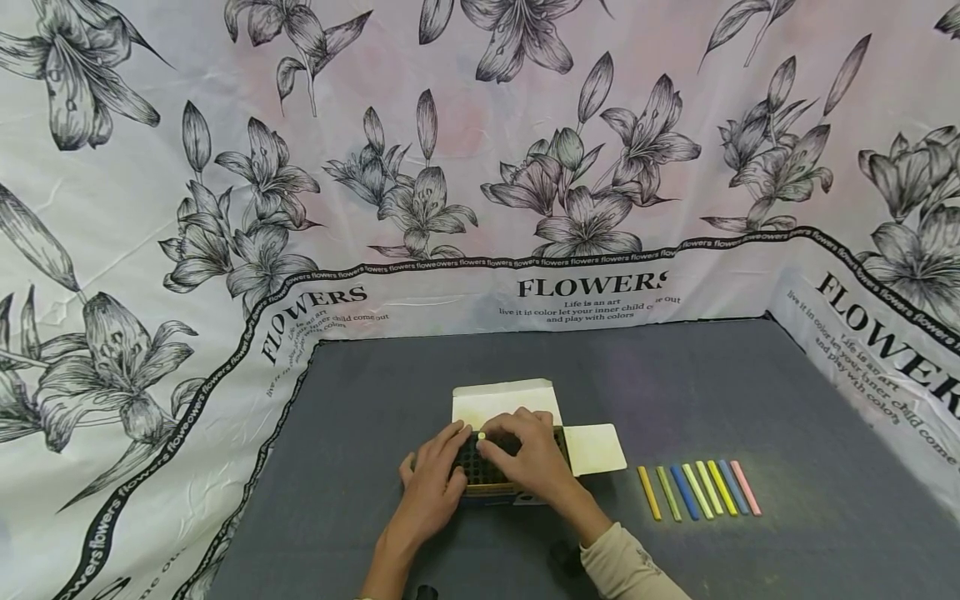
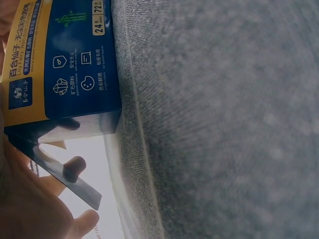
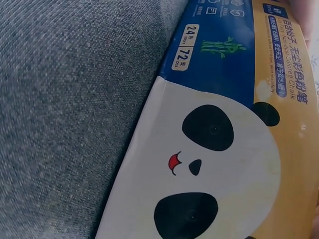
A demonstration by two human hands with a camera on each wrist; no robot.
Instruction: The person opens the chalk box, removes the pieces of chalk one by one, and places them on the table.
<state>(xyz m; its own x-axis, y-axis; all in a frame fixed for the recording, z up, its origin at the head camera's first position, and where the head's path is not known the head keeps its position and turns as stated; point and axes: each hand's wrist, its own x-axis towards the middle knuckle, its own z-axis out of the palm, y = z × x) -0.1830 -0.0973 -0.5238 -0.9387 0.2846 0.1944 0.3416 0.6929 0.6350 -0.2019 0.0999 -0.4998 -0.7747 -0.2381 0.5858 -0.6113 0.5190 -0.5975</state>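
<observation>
An open chalk box [image 1: 491, 491] stands before me in the head view, with a dark holder full of holes [image 1: 483, 472] inside. A pale yellow chalk stick [image 1: 482, 436] pokes up near the holder's back edge. My right hand [image 1: 532, 454] reaches over the box and pinches that chalk between thumb and index finger. At the box's left end, my left hand [image 1: 430, 483] holds it, its fingertips close to the chalk. Printed blue and orange faces of the box [image 2: 82, 59] fill part of the left wrist view, with fingers around a side flap [image 2: 75, 179]. The right wrist view shows a panda print [image 3: 234, 144].
Right of the box, several coloured chalks [image 1: 697, 492] lie in a row on the grey cloth [image 1: 825, 500]. The box's lid [image 1: 502, 402] and right flap [image 1: 596, 448] are folded out. A flower-printed curtain [image 1: 420, 300] borders the back and sides. A dark object [image 1: 427, 592] shows at the bottom edge.
</observation>
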